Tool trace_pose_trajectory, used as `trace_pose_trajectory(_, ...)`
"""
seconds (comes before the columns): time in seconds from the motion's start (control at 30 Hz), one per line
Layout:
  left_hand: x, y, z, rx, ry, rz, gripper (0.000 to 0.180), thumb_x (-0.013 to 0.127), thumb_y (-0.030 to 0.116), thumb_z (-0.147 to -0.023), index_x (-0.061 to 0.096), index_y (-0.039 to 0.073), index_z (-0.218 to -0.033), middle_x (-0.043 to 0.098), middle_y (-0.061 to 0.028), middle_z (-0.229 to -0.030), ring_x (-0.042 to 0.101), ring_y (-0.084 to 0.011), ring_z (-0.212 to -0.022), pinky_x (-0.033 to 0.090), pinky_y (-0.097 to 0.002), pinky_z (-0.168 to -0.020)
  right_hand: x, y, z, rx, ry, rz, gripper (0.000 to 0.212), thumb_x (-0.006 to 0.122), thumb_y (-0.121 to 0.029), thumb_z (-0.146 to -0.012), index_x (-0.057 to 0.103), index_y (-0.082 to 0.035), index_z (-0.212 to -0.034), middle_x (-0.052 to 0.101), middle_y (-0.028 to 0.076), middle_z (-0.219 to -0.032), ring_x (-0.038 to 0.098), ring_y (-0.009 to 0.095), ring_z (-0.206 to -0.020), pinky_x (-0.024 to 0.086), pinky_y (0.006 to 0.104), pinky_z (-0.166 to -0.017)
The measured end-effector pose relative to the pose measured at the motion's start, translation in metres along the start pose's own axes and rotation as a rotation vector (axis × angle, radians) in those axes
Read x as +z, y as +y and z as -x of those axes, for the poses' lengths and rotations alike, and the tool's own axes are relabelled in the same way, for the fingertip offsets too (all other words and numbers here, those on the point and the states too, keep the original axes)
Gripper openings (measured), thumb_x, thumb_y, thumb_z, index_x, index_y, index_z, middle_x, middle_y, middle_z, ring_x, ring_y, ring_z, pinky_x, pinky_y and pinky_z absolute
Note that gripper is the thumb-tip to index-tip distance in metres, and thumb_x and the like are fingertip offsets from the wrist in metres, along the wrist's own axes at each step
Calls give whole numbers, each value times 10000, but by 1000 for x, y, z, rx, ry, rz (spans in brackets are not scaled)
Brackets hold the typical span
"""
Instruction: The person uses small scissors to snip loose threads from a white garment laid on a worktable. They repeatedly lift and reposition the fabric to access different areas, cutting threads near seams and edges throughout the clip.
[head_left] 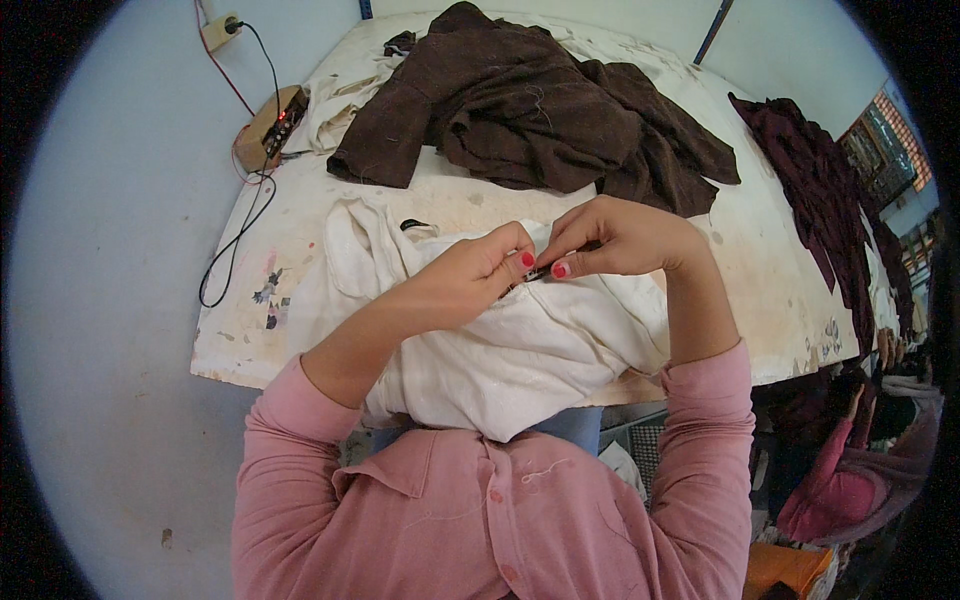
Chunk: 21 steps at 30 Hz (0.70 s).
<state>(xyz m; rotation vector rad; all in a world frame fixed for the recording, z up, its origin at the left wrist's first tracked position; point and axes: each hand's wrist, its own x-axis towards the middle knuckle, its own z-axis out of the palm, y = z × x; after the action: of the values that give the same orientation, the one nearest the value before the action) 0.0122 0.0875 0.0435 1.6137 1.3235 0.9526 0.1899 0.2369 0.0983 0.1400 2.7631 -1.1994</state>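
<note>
A cream white garment [520,350] lies over the near edge of the worn white table [760,270] and hangs down toward my lap. My left hand [470,275] pinches the garment's fabric at its upper edge. My right hand [610,240] meets it fingertip to fingertip and grips a small dark tool [537,272] between thumb and fingers, its tip against the fabric. Which kind of tool it is I cannot tell. A small dark object [413,224] lies on the cloth to the left.
A heap of dark brown garments [540,100] fills the far middle of the table. Maroon cloth [820,190] drapes along the right edge. A small wooden box with a red light [270,125] and black cables [235,240] sits at far left. Another person in pink [850,470] sits at lower right.
</note>
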Motion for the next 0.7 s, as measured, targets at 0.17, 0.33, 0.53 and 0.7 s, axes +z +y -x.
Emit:
trace_pose_trajectory(0.17,0,-2,-1,13,-24,23,149,422,225,-1031,479,90,-1008,458,44,-743,390,-43,-659,341,-205,-585,-1,0,-2,41,-25,-40,263,686,-244,-869,715,-45,-1038,697,63,-878,608,135,-792,476,290,-733)
trace_pose_trajectory(0.33,0,-2,-1,16,-19,2,163,419,233,-1034,480,85,-1004,468,36,-760,404,-48,-681,359,-207,-606,1,7,-4,16,-10,-86,242,693,-209,-863,715,-33,-1028,701,59,-869,609,122,-797,480,277,-751)
trace_pose_trajectory(0.53,0,-7,-2,-3,-21,82,187,413,262,-1039,484,91,-1012,515,30,-805,435,-51,-692,378,-200,-619,5,11,-5,-3,-11,-168,256,688,-198,-871,702,-19,-1053,705,59,-884,604,115,-806,477,273,-761)
trace_pose_trajectory(0.7,-2,-11,-3,-92,-44,235,208,405,285,-1042,486,94,-1030,560,6,-839,469,-58,-695,394,-206,-600,14,12,5,14,43,-331,252,713,-185,-859,681,-28,-1053,653,10,-814,537,60,-752,439,230,-694)
